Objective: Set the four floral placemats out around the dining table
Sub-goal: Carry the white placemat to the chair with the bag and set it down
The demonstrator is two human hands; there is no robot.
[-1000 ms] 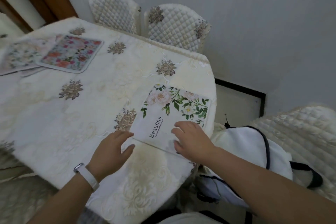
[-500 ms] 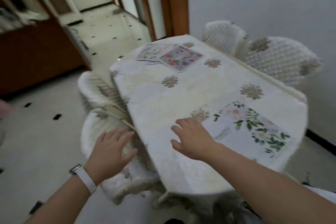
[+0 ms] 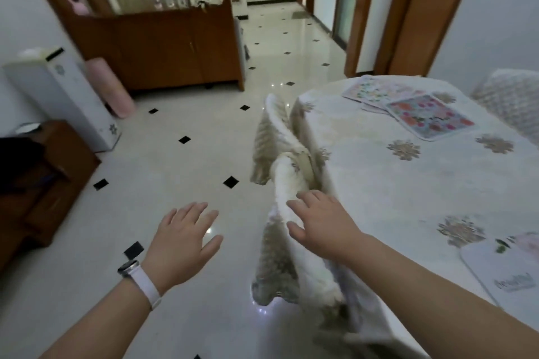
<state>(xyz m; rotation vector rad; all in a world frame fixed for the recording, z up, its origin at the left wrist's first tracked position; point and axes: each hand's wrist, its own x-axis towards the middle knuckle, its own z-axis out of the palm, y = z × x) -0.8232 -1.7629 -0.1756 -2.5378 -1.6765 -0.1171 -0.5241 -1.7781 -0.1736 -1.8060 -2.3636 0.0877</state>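
I see the glossy white tiled floor with small black diamond insets point(image 3: 186, 160) filling the left and middle of the view, wide open up to the brown wooden cabinet point(image 3: 163, 49) at the far side. The bench under its cream embroidered tablecloth point(image 3: 408, 183) takes up the right side, its near long edge running from the far corner down toward me. Two cream quilted chair covers point(image 3: 280, 137) stand pushed in just beside that edge.

At the far end of the bench lie overlapping floral placemats, the top one a pink-and-red flowered placemat with a white border point(image 3: 428, 116), and a paler flowered placemat point(image 3: 373, 90) partly under it. Both are well apart from my hands. A white placemat with green leaves and black lettering point(image 3: 507, 271) lies at the near right, cut off by the frame.

My right hand point(image 3: 320, 221) hovers over the nearer chair back, fingers spread and holding nothing. My left hand point(image 3: 183, 242), with a white wristband point(image 3: 143, 280), hangs over bare floor, fingers likewise spread and empty.
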